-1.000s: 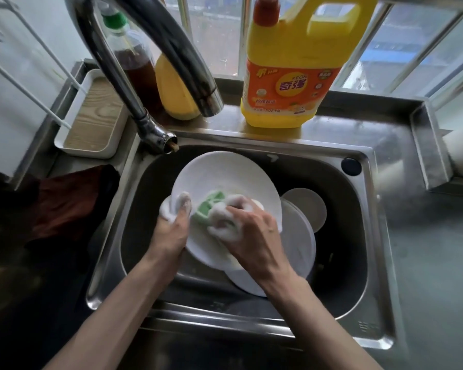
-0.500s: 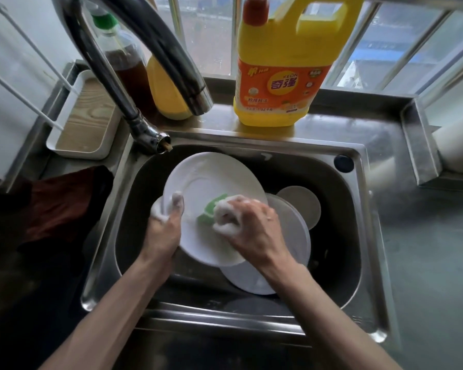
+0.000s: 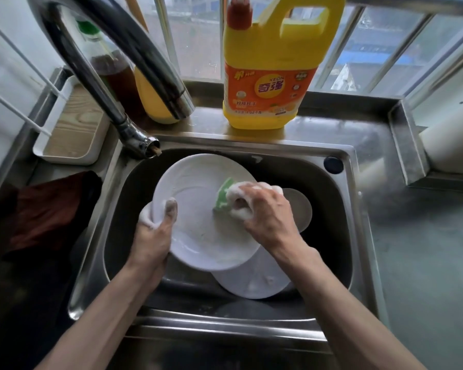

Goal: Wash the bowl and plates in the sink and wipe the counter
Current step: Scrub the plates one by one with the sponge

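Note:
A large white plate (image 3: 198,209) is tilted over the steel sink (image 3: 340,236). My left hand (image 3: 155,231), foamy, grips the plate's left rim with the thumb lying on its face. My right hand (image 3: 262,212) holds a soapy green sponge (image 3: 223,193) against the plate's right side. Under it lies a second white plate (image 3: 251,281). A smaller round white dish (image 3: 300,206), maybe the bowl, shows behind my right hand, mostly hidden.
The faucet (image 3: 134,62) arches over the sink's back left. A yellow detergent jug (image 3: 270,68) and a dark-liquid bottle (image 3: 112,73) stand on the back ledge. A white tray (image 3: 72,129) and a dark red cloth (image 3: 46,209) are left. Grey counter (image 3: 425,263) lies right.
My right hand has rubbed the sponge from the plate's middle to its right side. My left hand keeps its grip on the left rim.

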`<state>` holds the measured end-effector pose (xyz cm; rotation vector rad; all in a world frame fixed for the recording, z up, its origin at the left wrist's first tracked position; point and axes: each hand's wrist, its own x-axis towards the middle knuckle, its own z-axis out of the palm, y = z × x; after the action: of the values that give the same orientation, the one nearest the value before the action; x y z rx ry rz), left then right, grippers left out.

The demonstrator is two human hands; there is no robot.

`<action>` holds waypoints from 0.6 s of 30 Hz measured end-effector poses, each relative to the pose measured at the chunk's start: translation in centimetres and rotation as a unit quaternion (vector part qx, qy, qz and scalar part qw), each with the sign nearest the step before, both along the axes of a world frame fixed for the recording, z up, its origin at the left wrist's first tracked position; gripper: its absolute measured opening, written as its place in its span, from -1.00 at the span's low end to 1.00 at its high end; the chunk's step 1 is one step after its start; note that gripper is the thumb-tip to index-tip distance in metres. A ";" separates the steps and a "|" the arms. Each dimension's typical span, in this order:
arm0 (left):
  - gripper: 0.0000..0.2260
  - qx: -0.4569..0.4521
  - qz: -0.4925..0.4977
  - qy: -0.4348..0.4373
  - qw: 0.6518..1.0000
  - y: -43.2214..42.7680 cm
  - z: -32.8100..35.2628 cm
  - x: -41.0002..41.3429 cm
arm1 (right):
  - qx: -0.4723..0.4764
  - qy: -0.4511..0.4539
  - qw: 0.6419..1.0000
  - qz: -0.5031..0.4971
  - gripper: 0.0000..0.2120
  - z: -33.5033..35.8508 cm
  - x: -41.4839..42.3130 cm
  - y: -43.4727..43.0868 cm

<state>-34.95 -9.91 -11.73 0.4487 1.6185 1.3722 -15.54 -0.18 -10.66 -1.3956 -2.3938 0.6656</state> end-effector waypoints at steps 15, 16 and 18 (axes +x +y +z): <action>-0.64 0.010 -0.014 -0.017 1.000 0.1 0.4 0.3 | 0.038 0.009 0.998 -0.046 -0.90 -0.3 -0.1 -0.6; -0.66 0.013 -0.007 -0.013 1.000 0.2 0.4 0.3 | 0.026 -0.008 0.999 -0.034 -0.89 -0.3 0.0 -1.4; -0.63 0.020 -0.004 -0.001 1.000 0.3 0.2 0.2 | -0.009 -0.010 1.000 0.009 -0.84 -0.2 -0.2 -3.1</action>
<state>-34.71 -9.57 -11.57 0.4774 1.5870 1.4011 -15.72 -3.29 -10.87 -1.3958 -2.4233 0.6833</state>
